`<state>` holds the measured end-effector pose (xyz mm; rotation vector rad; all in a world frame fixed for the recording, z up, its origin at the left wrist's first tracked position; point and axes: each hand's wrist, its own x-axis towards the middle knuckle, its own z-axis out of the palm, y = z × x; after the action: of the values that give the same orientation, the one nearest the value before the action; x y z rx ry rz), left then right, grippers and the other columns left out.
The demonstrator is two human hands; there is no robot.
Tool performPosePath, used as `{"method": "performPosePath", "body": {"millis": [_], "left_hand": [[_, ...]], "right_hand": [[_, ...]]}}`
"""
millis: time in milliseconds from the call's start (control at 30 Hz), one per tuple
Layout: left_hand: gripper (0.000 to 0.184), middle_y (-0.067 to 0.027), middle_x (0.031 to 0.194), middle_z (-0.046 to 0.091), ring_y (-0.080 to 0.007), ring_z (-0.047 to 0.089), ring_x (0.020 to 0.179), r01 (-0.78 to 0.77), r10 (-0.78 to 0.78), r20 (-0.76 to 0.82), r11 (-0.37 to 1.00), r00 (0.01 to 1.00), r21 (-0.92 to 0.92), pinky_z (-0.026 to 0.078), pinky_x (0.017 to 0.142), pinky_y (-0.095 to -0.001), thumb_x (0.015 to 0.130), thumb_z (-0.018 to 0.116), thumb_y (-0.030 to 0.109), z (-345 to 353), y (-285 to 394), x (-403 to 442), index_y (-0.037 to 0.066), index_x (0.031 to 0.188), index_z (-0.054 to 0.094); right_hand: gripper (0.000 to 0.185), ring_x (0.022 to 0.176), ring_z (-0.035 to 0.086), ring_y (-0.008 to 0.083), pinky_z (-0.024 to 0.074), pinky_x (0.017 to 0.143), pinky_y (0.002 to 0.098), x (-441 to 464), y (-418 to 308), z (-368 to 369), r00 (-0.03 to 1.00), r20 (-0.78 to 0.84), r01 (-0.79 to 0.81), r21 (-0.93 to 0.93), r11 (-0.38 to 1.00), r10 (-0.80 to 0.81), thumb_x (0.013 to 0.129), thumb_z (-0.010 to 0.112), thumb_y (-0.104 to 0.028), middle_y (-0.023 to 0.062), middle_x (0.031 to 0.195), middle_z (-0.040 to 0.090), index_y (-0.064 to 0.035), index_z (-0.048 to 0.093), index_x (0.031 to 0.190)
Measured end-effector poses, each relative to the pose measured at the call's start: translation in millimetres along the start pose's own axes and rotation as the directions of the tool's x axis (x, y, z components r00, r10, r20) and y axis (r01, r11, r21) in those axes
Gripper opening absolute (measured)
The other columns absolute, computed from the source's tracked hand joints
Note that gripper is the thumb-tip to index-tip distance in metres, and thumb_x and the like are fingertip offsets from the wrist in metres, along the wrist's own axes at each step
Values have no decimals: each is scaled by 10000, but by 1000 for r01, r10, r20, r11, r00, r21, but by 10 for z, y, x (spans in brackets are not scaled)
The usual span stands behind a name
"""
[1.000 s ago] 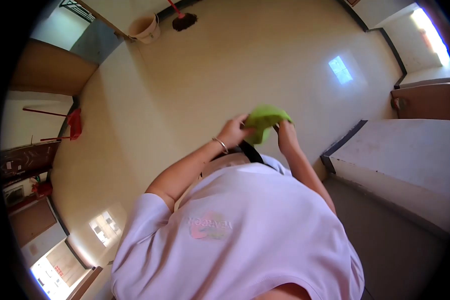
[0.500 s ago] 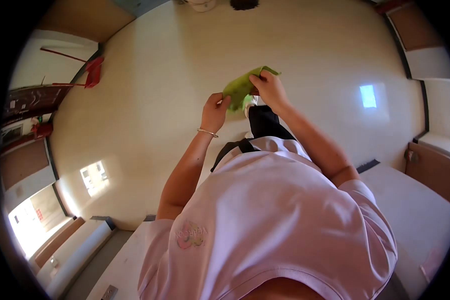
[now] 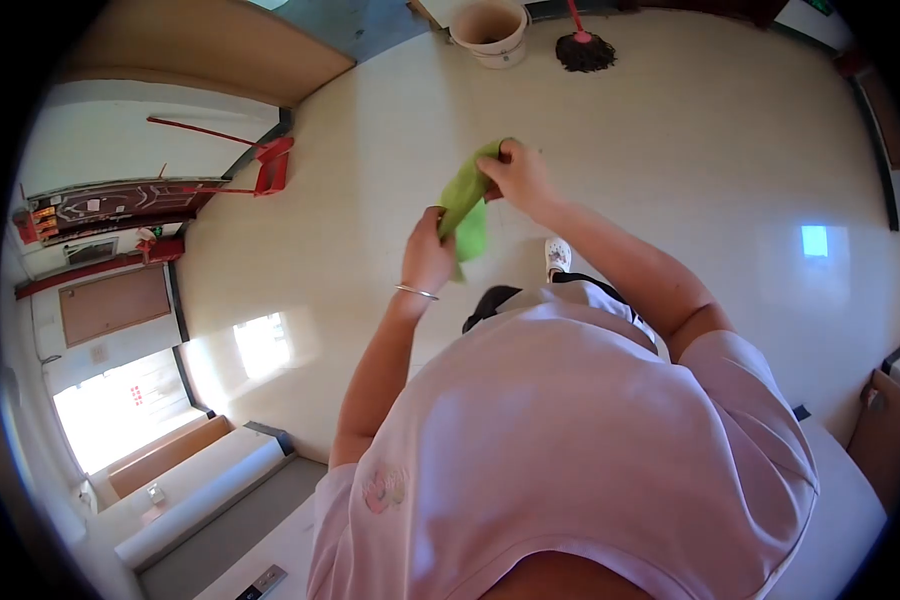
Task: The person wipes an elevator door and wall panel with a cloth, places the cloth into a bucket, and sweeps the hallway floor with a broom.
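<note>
A bright green cloth (image 3: 465, 200) is stretched between my two hands in front of my body, above the floor. My left hand (image 3: 429, 250), with a bangle on its wrist, pinches the lower left end. My right hand (image 3: 521, 180) grips the upper right end, thumb on top. Part of the cloth hangs loose below, between the hands. Some of the cloth's edges are hidden behind my fingers.
A pale bucket (image 3: 492, 38) stands at the far side beside a mop (image 3: 585, 50). A red dustpan (image 3: 273, 165) is at the left wall. White counters (image 3: 210, 495) lie at lower left; a white shoe (image 3: 558, 255) is on the floor (image 3: 670, 150).
My view has shifted forward, bringing the bucket and mop further into sight. The cloth now slants more steeply, with a fold hanging down, and both hands still hold it.
</note>
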<state>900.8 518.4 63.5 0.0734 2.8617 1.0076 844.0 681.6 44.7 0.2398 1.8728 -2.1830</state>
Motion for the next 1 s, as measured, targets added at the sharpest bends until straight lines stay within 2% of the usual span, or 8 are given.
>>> {"method": "performPosePath", "body": {"millis": [100, 167, 267, 600, 667, 800, 900, 1000], "left_hand": [[219, -188, 838, 542, -364, 503, 800, 24, -34, 101, 994, 994, 106, 409, 667, -402, 681, 470, -12, -274, -84, 425, 7, 898, 496], [161, -130, 684, 560, -170, 550, 568, -42, 38, 31, 991, 999, 124, 421, 532, -278, 735, 493, 40, -370, -138, 705, 6, 886, 537], [160, -82, 644, 552, -105, 517, 517, -29, 30, -13, 998, 999, 51, 409, 503, -243, 747, 504, 65, -513, -20, 1224, 11, 895, 536], [172, -73, 602, 557, -160, 533, 550, -224, 231, 18, 958, 973, -180, 410, 542, -264, 771, 496, 179, -457, 329, 3101, 21, 816, 549], [240, -86, 603, 557, -199, 547, 580, -103, 108, 37, 988, 993, -113, 415, 552, -294, 777, 489, 241, -437, 377, 3409, 8, 798, 543], [289, -147, 639, 550, -295, 538, 611, -192, 201, 72, 975, 977, -114, 409, 558, -359, 776, 492, 283, -236, 287, 3839, -1, 789, 540], [254, -136, 682, 551, -278, 527, 629, -272, 277, 175, 961, 945, -56, 408, 588, -334, 770, 513, 246, 9, 283, 3908, -2, 819, 542], [250, -154, 795, 534, -297, 516, 740, -362, 384, 373, 923, 845, -130, 407, 644, -340, 743, 536, 201, 188, 290, 3894, 1, 892, 544]], "right_hand": [[208, 512, 583, 180, 461, 422, 260, 384, -244, -164, 999, -46, -19, 30, 999, 20, 741, 527, -116, 120, 695, 562, 64, 470, 826], [216, 519, 586, 182, 451, 413, 254, 559, -311, -311, 993, -117, -2, 104, 995, 14, 722, 524, -85, 138, 701, 558, 55, 451, 870], [293, 563, 583, 164, 473, 451, 238, 924, -355, -530, 952, -287, -90, 73, 993, 107, 735, 543, -104, 130, 774, 549, 45, 423, 956], [294, 623, 589, 155, 459, 565, 268, 1791, -745, -1222, 963, -264, 27, -112, 993, -56, 713, 511, -124, 123, 690, 593, 33, 532, 961], [289, 730, 585, 217, 448, 651, 313, 1931, -883, -1250, 938, -228, 38, -679, 733, -260, 717, 519, -193, 140, 724, 598, 42, 564, 879], [355, 763, 564, 284, 437, 687, 342, 2389, -971, -1214, 953, -213, -37, -790, 611, -217, 696, 550, -235, 175, 801, 583, -3, 543, 963], [329, 749, 550, 301, 434, 667, 359, 2640, -885, -951, 954, -62, 197, -610, 767, -295, 680, 570, -239, 166, 812, 571, -57, 539, 953], [286, 741, 544, 310, 429, 643, 380, 2777, -827, -735, 984, 109, 171, -803, 572, -140, 669, 587, -222, 151, 787, 569, -64, 524, 899]]}}
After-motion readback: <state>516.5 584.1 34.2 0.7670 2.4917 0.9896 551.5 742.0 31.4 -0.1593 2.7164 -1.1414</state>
